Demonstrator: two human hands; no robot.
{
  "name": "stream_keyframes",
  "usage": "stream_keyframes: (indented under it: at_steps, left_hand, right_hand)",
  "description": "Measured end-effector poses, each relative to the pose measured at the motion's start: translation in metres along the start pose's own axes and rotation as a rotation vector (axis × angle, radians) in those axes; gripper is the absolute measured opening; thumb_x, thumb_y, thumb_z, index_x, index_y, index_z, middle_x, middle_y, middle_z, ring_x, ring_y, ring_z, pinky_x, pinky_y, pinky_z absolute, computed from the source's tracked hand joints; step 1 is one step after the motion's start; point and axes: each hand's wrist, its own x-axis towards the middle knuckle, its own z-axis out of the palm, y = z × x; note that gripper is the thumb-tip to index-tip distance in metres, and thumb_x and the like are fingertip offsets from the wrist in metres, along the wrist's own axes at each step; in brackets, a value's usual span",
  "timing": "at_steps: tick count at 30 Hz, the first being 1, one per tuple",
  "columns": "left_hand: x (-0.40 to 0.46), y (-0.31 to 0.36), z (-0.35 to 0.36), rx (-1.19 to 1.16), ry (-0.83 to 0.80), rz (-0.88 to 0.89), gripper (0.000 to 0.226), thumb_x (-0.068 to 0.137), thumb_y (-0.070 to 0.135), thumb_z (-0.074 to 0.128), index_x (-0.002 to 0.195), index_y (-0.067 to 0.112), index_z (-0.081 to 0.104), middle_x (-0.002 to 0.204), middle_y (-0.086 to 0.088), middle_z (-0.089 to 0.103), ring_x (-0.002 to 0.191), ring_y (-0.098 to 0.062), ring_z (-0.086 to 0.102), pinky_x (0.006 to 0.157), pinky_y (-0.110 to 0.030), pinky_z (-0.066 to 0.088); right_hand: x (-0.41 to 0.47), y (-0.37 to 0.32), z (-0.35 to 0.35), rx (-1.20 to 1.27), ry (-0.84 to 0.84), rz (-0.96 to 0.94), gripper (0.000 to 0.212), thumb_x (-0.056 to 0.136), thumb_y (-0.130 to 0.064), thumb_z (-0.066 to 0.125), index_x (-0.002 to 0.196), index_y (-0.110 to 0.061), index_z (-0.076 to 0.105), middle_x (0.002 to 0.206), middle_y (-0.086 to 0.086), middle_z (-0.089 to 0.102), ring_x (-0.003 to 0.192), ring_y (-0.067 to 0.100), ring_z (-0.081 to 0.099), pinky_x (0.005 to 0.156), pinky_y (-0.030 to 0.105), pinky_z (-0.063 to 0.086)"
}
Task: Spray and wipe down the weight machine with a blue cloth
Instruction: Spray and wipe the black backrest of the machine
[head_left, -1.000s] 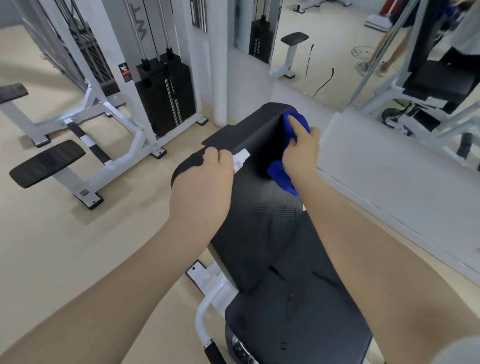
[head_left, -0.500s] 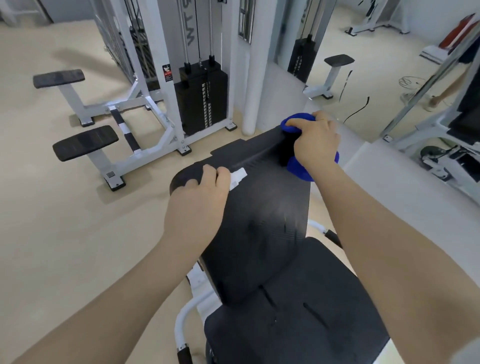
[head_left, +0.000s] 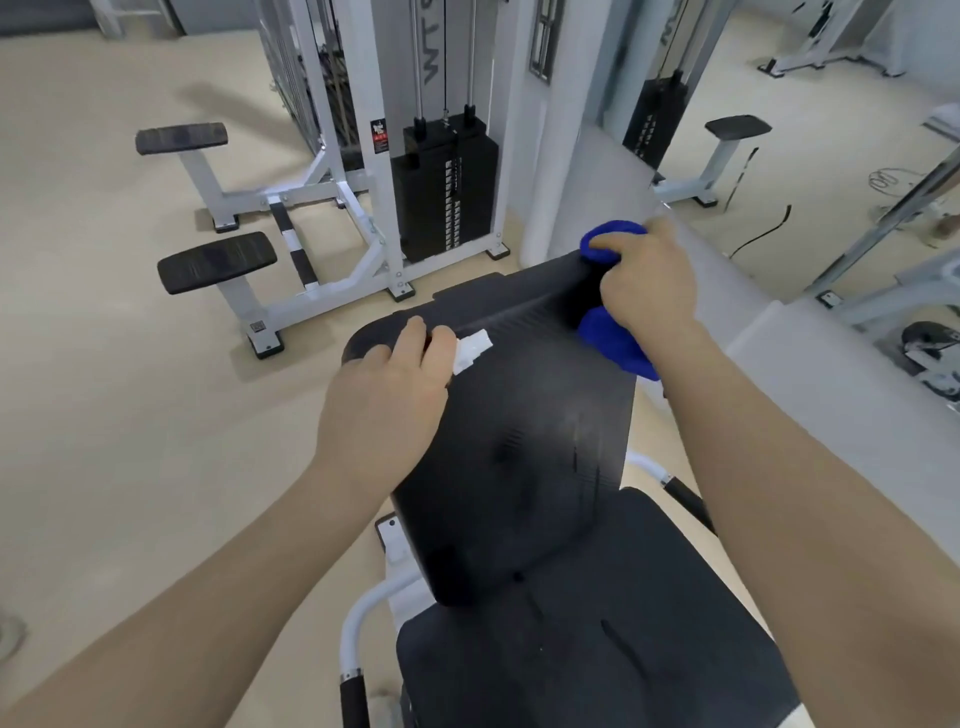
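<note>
Head view: our right hand (head_left: 647, 283) bunches the soft, limp blue terry cloth (head_left: 618, 343) over the black padded backrest (head_left: 519, 415) top corner, best held wadded; our left hand (head_left: 384, 400) grips a white spray nozzle (head_left: 471, 351).

Spray bottle (head_left: 471, 351) mostly hidden under left hand (head_left: 384, 400)

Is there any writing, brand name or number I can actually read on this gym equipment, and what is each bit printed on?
"WT": large letters running sideways on the white upright panel behind the weight stack; any further letters are cut off.
Warning sticker on the white frame post: too small to read.
Number column on the black weight stack: too blurred to read.
Small tag on the frame's foot: unreadable.
White spray bottle nozzle in the left hand: no text visible.
</note>
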Motion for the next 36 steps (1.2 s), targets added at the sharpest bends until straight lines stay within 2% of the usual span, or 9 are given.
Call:
stream_keyframes:
  at_steps: [5, 8, 14, 20, 24, 27, 30, 33, 36]
  left_hand:
    - [-0.001, -0.005, -0.011, -0.214, -0.031, -0.048, 0.024, 0.075, 0.012, 0.06, 0.098, 0.007, 0.059, 0.094, -0.011, 0.066, 0.056, -0.03, 0.056, 0.04, -0.025, 0.031]
    - [-0.003, -0.018, -0.014, -0.493, -0.061, -0.369, 0.021, 0.084, 0.02, 0.054, 0.103, 0.011, 0.053, 0.092, -0.003, 0.051, 0.073, -0.026, 0.051, 0.054, -0.032, 0.035]
    - [-0.036, -0.048, -0.003, -0.739, -0.037, -0.493, 0.011, 0.087, 0.018, 0.055, 0.083, 0.022, 0.045, 0.076, 0.002, 0.048, 0.066, -0.016, 0.042, 0.052, -0.021, 0.027]
    - [-0.058, -0.059, 0.008, -1.299, -0.061, -0.696, 0.023, 0.086, 0.009, 0.058, 0.095, 0.03, 0.061, 0.076, 0.002, 0.065, 0.056, -0.013, 0.058, 0.048, -0.026, 0.046]
    - [-0.062, -0.069, 0.009, -1.396, -0.131, -0.636, 0.034, 0.086, 0.005, 0.057, 0.089, 0.038, 0.054, 0.094, 0.014, 0.068, 0.052, -0.009, 0.056, 0.058, -0.03, 0.049]
    - [-0.065, -0.072, 0.009, -1.414, -0.178, -0.596, 0.034, 0.087, 0.006, 0.056, 0.088, 0.041, 0.052, 0.103, 0.026, 0.065, 0.056, -0.011, 0.054, 0.055, -0.039, 0.05]
    - [-0.067, -0.071, 0.011, -1.493, -0.156, -0.606, 0.031, 0.087, 0.002, 0.053, 0.087, 0.033, 0.049, 0.11, 0.023, 0.064, 0.057, -0.017, 0.052, 0.055, -0.027, 0.047]
    - [-0.068, -0.071, 0.015, -1.594, -0.144, -0.643, 0.031, 0.086, -0.007, 0.049, 0.084, 0.024, 0.048, 0.11, 0.013, 0.066, 0.048, -0.018, 0.05, 0.052, -0.023, 0.046]
    - [-0.069, -0.071, 0.019, -1.664, -0.114, -0.697, 0.036, 0.08, -0.016, 0.046, 0.083, 0.019, 0.051, 0.084, 0.007, 0.068, 0.044, -0.017, 0.048, 0.048, -0.024, 0.044]
  right_hand:
    - [-0.064, -0.073, 0.02, -0.074, 0.044, -0.439, 0.044, 0.084, -0.009, 0.048, 0.123, -0.025, 0.059, 0.125, 0.011, 0.044, 0.105, 0.033, 0.046, 0.084, 0.038, 0.038]
    - [-0.066, -0.068, 0.019, -0.156, 0.046, -0.608, 0.047, 0.079, -0.005, 0.051, 0.123, -0.02, 0.06, 0.12, 0.019, 0.049, 0.095, 0.037, 0.05, 0.074, 0.04, 0.037]
    - [-0.05, -0.053, 0.02, -0.2, 0.149, -0.212, 0.045, 0.08, -0.001, 0.043, 0.118, -0.017, 0.062, 0.125, 0.019, 0.044, 0.097, 0.037, 0.047, 0.08, 0.042, 0.038]
    - [-0.116, -0.11, 0.042, -0.024, 0.095, -0.527, 0.047, 0.068, 0.005, 0.06, 0.11, -0.015, 0.067, 0.112, 0.022, 0.056, 0.075, 0.037, 0.053, 0.065, 0.04, 0.048]
    - [-0.131, -0.125, 0.038, -0.233, 0.03, -0.805, 0.051, 0.063, -0.003, 0.068, 0.111, -0.018, 0.066, 0.114, 0.021, 0.057, 0.075, 0.036, 0.055, 0.063, 0.039, 0.046]
    - [-0.105, -0.114, 0.026, -0.291, 0.011, -0.499, 0.05, 0.081, -0.005, 0.053, 0.128, -0.025, 0.054, 0.128, 0.016, 0.045, 0.097, 0.035, 0.049, 0.079, 0.042, 0.039]
    - [-0.106, -0.112, 0.031, -0.231, 0.079, -0.366, 0.054, 0.08, 0.001, 0.052, 0.127, -0.023, 0.056, 0.129, 0.018, 0.045, 0.095, 0.036, 0.048, 0.079, 0.042, 0.04]
    - [-0.131, -0.122, 0.051, -0.184, 0.16, -0.579, 0.052, 0.07, 0.005, 0.052, 0.117, -0.016, 0.063, 0.117, 0.021, 0.054, 0.079, 0.036, 0.053, 0.068, 0.041, 0.045]
    - [-0.163, -0.12, 0.079, -0.312, 0.165, -0.857, 0.046, 0.072, -0.002, 0.037, 0.101, -0.02, 0.068, 0.114, 0.011, 0.052, 0.069, 0.026, 0.049, 0.061, 0.034, 0.037]
